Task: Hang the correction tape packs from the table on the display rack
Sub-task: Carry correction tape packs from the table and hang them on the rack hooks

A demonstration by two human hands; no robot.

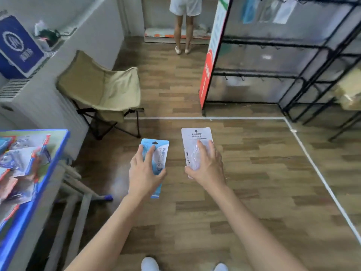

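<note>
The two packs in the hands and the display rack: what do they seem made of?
Blue pack: probably printed card, glossy, with a clear blister. White pack: thin plastic film, likely; its contents show through. Display rack: apparently black metal: thin straight bars, hooks.

Wood-plank floor (195, 222) in mixed brown tones fills most of the frame. White tape line (205, 118) runs across mid-frame, then turns down the right side. Beige folding chair (101, 89) with a black frame, left of centre, next to a white wall (93, 22). White ribbed unit (39, 106) at far left, blue sign (17, 47) propped on top. Red and white banner (213, 61) stands upright, upper right of centre. Person's legs (183, 32) at top centre, standing by a low orange-and-white ledge (162, 33). Light even, edges of the frame blurred.
</note>
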